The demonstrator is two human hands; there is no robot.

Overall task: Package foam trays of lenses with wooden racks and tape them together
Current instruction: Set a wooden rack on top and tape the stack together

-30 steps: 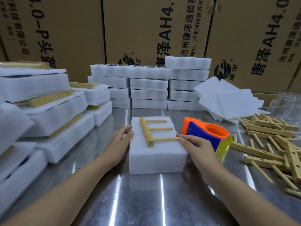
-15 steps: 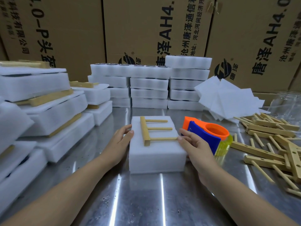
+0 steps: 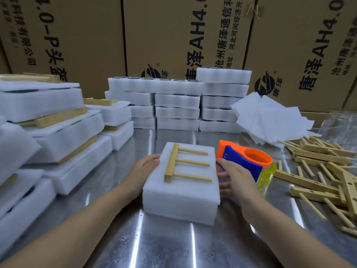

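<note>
A white foam tray block (image 3: 181,198) lies on the steel table in front of me, turned slightly askew. A wooden rack (image 3: 172,163) with three pegs rests on its top. My left hand (image 3: 142,172) presses the block's left side, fingertips at its upper edge. My right hand (image 3: 234,177) lies flat against the block's right side with fingers straight. An orange and blue tape dispenser (image 3: 246,158) with a yellowish tape roll stands just behind my right hand.
Stacks of foam trays with racks (image 3: 58,136) fill the left. More foam tray stacks (image 3: 177,105) stand at the back, before cardboard boxes. Loose foam sheets (image 3: 270,118) and a pile of wooden racks (image 3: 324,171) lie on the right.
The foam block has come nearer to me and turned a little. My right hand dropped from the rack's peg to the block's right side; my left fingers moved up to its edge.
</note>
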